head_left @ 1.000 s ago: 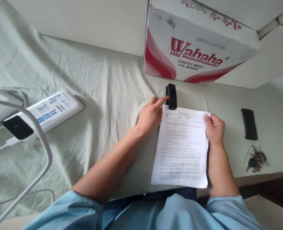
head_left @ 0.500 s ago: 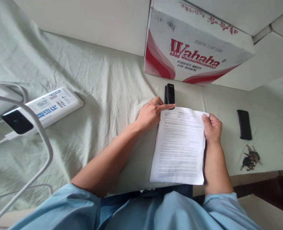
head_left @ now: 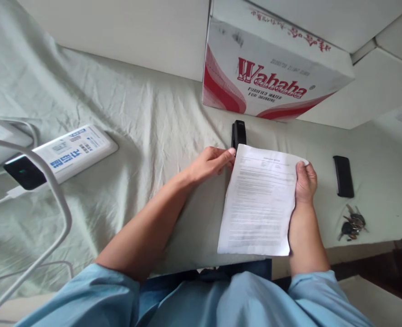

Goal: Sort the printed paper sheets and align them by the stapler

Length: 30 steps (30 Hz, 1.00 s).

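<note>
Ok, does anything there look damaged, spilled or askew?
No spill shows. The printed sheet in the right hand looks slightly crumpled, its edges wavy rather than straight. The pale green cloth is wrinkled to the left, unlike the smoother part at right. The Wahaha carton has a dark smudge on its light upper front.

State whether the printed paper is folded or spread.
Spread: the printed paper shows a full page of text, held at its upper right corner by the right hand.

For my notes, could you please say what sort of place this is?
Probably a makeshift desk at home or an office: black stapler and keys on a cloth-covered surface, and a printed sheet in the right hand.
</note>
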Available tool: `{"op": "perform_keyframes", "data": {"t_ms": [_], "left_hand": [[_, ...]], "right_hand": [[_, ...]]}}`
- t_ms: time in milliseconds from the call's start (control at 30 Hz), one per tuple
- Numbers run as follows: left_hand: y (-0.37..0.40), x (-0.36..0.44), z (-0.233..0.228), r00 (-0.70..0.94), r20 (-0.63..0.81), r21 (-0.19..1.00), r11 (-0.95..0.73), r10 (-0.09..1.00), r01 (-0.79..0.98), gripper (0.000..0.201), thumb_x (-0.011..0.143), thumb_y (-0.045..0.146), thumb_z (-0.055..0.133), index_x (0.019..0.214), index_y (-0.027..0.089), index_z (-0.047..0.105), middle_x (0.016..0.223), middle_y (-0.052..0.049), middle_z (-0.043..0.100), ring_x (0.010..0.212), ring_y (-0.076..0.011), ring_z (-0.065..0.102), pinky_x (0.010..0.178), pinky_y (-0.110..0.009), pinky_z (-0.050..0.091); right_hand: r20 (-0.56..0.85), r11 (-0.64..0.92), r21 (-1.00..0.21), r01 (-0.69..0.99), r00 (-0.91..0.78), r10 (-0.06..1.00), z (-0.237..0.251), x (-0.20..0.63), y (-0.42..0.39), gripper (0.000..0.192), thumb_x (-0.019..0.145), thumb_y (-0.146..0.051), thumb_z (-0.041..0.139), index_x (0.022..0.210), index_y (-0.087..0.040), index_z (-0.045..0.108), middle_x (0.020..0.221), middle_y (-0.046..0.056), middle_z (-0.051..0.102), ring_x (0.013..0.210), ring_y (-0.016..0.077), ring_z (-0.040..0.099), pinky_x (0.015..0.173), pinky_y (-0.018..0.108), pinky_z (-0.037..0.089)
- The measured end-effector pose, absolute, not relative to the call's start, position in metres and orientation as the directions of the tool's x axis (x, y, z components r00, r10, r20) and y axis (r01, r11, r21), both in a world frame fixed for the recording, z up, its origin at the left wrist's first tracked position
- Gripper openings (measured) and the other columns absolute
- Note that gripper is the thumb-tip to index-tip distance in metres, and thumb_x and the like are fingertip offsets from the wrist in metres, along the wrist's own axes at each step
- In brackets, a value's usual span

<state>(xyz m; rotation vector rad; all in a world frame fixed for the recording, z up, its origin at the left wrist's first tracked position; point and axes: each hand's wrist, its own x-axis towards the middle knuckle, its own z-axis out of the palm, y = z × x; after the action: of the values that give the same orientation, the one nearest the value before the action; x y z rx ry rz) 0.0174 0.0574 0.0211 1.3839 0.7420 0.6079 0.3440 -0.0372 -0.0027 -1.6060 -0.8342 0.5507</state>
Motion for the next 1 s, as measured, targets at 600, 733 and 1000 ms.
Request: {"op": "perform_keyframes", "data": {"t_ms": [600, 733, 1000], "left_hand": [[0.061, 0.027, 0.010, 0.338, -0.135, 0.981, 0.174, 0.932, -0.089, 0.028, 0.093, 0.039, 0.075, 0.078, 0.019, 0.061, 0.060, 0.005, 0.048, 0.052, -0.0086, 0.041, 0.052, -0.026, 0.031], [0.060, 0.024, 0.016, 0.384, -0.161, 0.985, 0.175, 0.909, -0.001, 0.021, 0.095, 0.028, 0.069, 0.077, 0.018, 0.064, 0.055, 0.005, 0.051, 0.048, -0.0083, 0.044, 0.050, -0.025, 0.031], [0.059, 0.023, 0.016, 0.404, -0.159, 0.986, 0.168, 0.901, 0.011, 0.016, 0.094, 0.027, 0.066, 0.080, 0.018, 0.064, 0.053, 0.004, 0.054, 0.046, -0.0091, 0.046, 0.048, -0.024, 0.031]], "right_hand": [[0.224, 0.063, -0.953, 0.297, 0.550, 0.804, -0.016, 0.338, -0.034, 0.047, 0.076, -0.051, 0.094, 0.105, -0.019, 0.078, 0.099, 0.006, 0.081, 0.101, 0.0246, 0.077, 0.100, 0.044, 0.061], [0.321, 0.122, -0.928, 0.352, 0.588, 0.742, -0.015, 0.342, -0.034, 0.041, 0.078, -0.052, 0.092, 0.098, -0.018, 0.081, 0.094, 0.006, 0.081, 0.103, 0.0272, 0.079, 0.106, 0.050, 0.061], [0.362, 0.129, -0.909, 0.396, 0.597, 0.716, -0.010, 0.339, -0.038, 0.042, 0.082, -0.056, 0.087, 0.095, -0.017, 0.081, 0.089, 0.008, 0.079, 0.099, 0.0295, 0.079, 0.098, 0.050, 0.064]]}}
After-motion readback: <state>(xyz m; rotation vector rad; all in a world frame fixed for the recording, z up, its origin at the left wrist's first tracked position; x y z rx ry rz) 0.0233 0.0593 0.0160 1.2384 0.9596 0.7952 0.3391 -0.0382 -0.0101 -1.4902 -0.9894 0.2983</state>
